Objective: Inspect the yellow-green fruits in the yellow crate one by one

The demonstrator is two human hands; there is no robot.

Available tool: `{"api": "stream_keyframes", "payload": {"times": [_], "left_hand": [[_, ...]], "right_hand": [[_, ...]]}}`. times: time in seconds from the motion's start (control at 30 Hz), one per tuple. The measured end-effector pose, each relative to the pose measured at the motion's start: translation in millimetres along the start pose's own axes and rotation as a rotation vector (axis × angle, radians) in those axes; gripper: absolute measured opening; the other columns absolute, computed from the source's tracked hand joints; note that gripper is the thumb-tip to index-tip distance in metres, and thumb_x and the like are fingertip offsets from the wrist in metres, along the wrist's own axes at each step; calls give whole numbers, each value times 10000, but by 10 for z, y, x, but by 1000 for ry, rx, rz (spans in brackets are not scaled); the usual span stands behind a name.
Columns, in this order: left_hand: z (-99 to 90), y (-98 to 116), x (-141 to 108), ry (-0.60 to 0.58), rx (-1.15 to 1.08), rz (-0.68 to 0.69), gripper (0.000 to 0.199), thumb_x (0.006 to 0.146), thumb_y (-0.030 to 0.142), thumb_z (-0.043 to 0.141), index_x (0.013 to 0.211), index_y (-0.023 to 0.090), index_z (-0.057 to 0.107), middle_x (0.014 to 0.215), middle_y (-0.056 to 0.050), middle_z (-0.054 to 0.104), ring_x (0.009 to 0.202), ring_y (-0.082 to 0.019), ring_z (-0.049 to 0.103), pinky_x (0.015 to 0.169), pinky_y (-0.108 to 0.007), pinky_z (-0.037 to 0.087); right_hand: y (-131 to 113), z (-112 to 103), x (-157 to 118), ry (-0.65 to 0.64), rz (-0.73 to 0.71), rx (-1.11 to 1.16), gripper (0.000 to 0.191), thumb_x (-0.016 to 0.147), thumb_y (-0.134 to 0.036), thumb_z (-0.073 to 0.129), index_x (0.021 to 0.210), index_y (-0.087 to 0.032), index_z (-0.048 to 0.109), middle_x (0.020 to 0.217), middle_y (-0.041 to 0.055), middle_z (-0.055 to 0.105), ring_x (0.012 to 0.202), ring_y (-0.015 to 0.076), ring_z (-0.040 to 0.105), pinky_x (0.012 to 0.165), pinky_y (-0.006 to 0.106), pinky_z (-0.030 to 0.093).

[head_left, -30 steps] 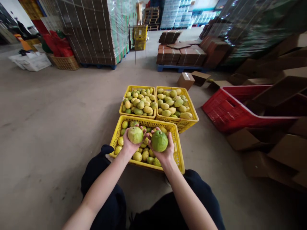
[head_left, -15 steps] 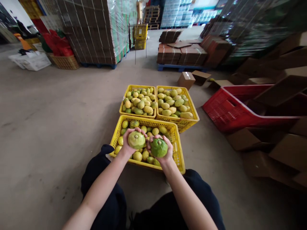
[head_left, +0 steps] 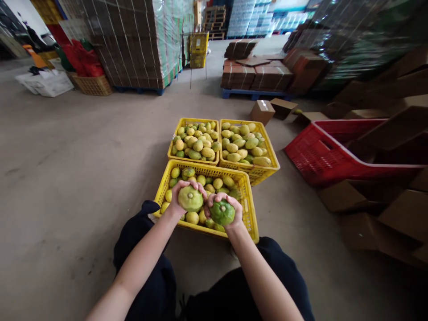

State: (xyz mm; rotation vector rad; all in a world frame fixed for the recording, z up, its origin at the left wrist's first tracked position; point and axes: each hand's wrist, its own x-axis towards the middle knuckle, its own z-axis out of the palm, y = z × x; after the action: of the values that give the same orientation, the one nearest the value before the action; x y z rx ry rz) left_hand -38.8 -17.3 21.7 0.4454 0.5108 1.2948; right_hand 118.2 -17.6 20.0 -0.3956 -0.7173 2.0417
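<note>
Over the near yellow crate [head_left: 251, 209], my left hand [head_left: 175, 198] is closed around a pale yellow-green papaya [head_left: 190, 199], its stem end turned up toward me. Beside it my right hand [head_left: 238, 209] grips a darker green papaya [head_left: 222, 212], also stem end up. The two fruits are close together but apart. Below them, several yellow and green papayas [head_left: 192, 217] lie in the near crate, partly hidden by my hands.
Two more yellow crates, the back left crate [head_left: 170, 151] and the back right crate [head_left: 272, 156], hold papayas. A red crate [head_left: 301, 154] with cardboard stands at right. Small boxes [head_left: 262, 112] and a blue pallet of flat cartons [head_left: 254, 94] lie beyond.
The green papaya in my right hand has dipped slightly and tilted. My left hand keeps its hold almost unmoved. The whole view has shifted a little.
</note>
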Motion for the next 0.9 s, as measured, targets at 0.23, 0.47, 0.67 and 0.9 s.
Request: {"api": "stream_keyframes", "payload": {"times": [0.23,0.47,0.67,0.9], "left_hand": [[113,-25,80,261,-211,18,194,756,271,535,729,164,694,726,-60,673,678,-195,646,655,-311,520],[-27,-134,225,631,-392,-26,266,913,330,481,1039,182,662,890,-64,711,793,-208,688,728,-337,590],[-9,-142,240,646,-357,-106,374,979,376,439,1188,120,614,985,-139,722,864,-258,721,723,-384,629],[7,-158,248,684,-276,-103,326,949,333,579,1204,135,628,991,-118,738,832,-231,730,754,-383,634]], "right_hand": [[22,-8,76,178,47,126,222,679,-412,749,735,-201,705,717,47,714,743,254,706,494,312,542],[43,-36,182,537,1,440,197,852,-332,617,990,-207,682,878,37,766,775,206,725,694,359,631],[19,19,212,740,-3,572,258,967,-315,491,1118,-153,624,891,89,738,898,234,735,723,368,660],[15,31,242,826,26,563,354,995,-393,493,1222,-135,580,955,110,714,952,233,734,698,316,671]]}}
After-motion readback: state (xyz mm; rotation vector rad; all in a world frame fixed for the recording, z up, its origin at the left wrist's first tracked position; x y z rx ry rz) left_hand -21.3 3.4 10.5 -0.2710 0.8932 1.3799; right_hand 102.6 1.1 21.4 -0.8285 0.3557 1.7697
